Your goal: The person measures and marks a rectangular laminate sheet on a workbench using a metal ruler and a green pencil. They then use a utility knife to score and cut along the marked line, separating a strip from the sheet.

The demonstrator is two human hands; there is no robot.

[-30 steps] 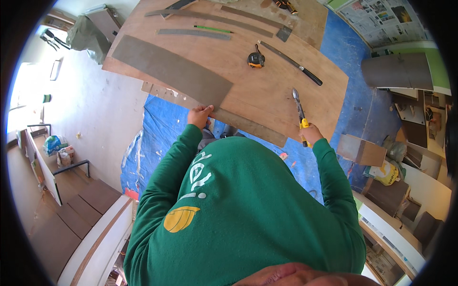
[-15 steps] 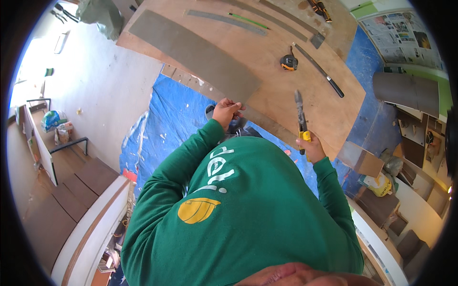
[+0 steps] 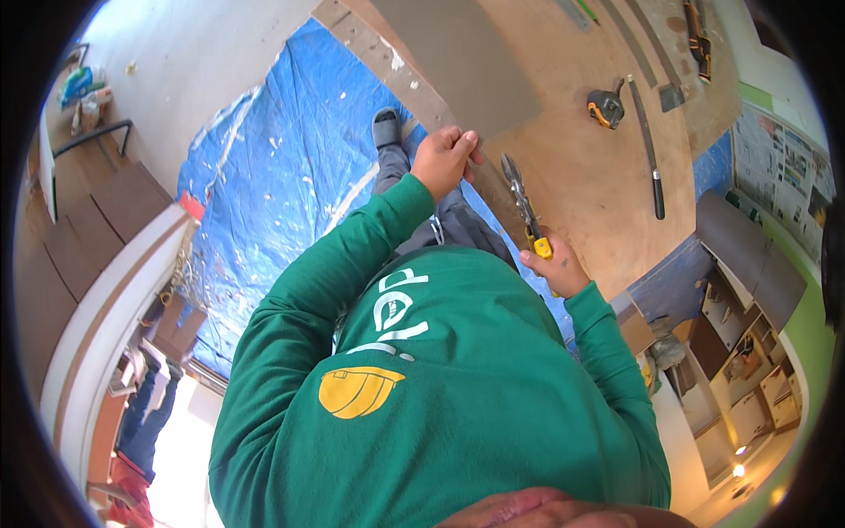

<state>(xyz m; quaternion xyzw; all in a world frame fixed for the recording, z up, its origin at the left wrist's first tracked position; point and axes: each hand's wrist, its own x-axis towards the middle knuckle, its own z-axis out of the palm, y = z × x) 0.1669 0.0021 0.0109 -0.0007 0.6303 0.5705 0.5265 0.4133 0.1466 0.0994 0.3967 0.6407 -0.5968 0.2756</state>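
Note:
My right hand (image 3: 562,264) is wrapped round the yellow grips of a pair of tin snips (image 3: 521,198). Their dark metal jaws point up and left, toward my left hand (image 3: 447,161). The left hand is closed in a pinch beside the table edge, at the near corner of a flat grey sheet (image 3: 475,62). Whatever its fingers hold, if anything, is hidden. The sheet lies on the brown wooden tabletop (image 3: 607,194).
On the table lie an orange-black tape measure (image 3: 606,107), a long thin tool with a black handle (image 3: 654,158), a metal ruler (image 3: 574,13) and grey strips (image 3: 631,40). Blue sheeting (image 3: 282,114) covers the floor, where my slippered foot (image 3: 385,128) stands. Newspaper (image 3: 783,167) hangs right.
The head view has shifted, so the table's things appear farther up and right. The snips in my right hand have come closer to my left hand, which stays near the sheet's corner.

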